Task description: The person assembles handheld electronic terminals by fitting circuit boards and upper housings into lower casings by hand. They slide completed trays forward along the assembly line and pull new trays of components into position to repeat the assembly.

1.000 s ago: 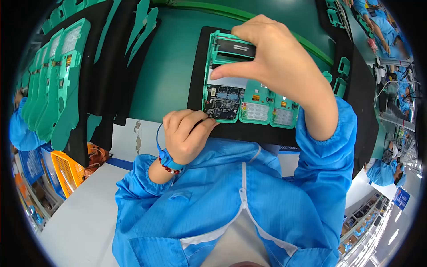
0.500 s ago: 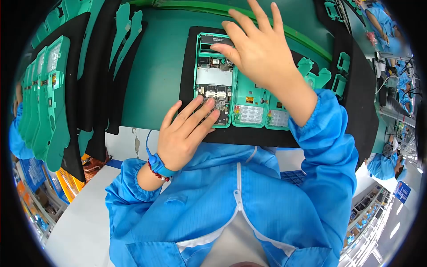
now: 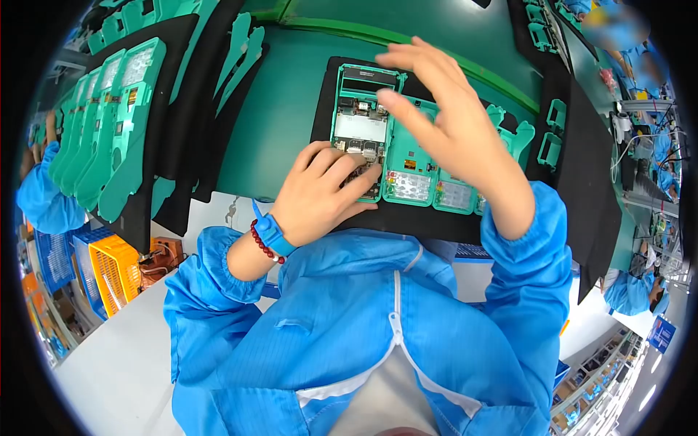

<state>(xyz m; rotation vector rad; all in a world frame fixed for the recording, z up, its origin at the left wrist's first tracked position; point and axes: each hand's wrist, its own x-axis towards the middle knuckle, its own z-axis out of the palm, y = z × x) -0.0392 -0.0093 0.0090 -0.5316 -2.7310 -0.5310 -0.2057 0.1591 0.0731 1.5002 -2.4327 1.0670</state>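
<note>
A green plastic housing (image 3: 337, 102) lies with its inside facing up on a black mat (image 3: 436, 222). In it are a silver plate (image 3: 360, 128) and, below that, a dark circuit board with white connectors (image 3: 370, 150). My left hand (image 3: 323, 190) rests over the lower part of the housing, fingers bent and apart, fingertips on the board; it covers much of the board. My right hand (image 3: 454, 127) is raised above the housings, fingers spread, nothing in it, slightly blurred. Beside the first housing lies another green housing (image 3: 404, 149) with a clear keypad piece (image 3: 408, 187).
Several green housings (image 3: 131, 120) stand in a row on a black-covered rack at the left. A green rail (image 3: 349, 29) runs along the far side. More green parts (image 3: 554, 123) lie at the right. A yellow basket (image 3: 116, 269) is at lower left, near another person's sleeve (image 3: 51, 196).
My right hand has lifted off the upper end of the housing and moved slightly right and down. My left hand still lies on the board, its fingers more bent. The whole view has shifted.
</note>
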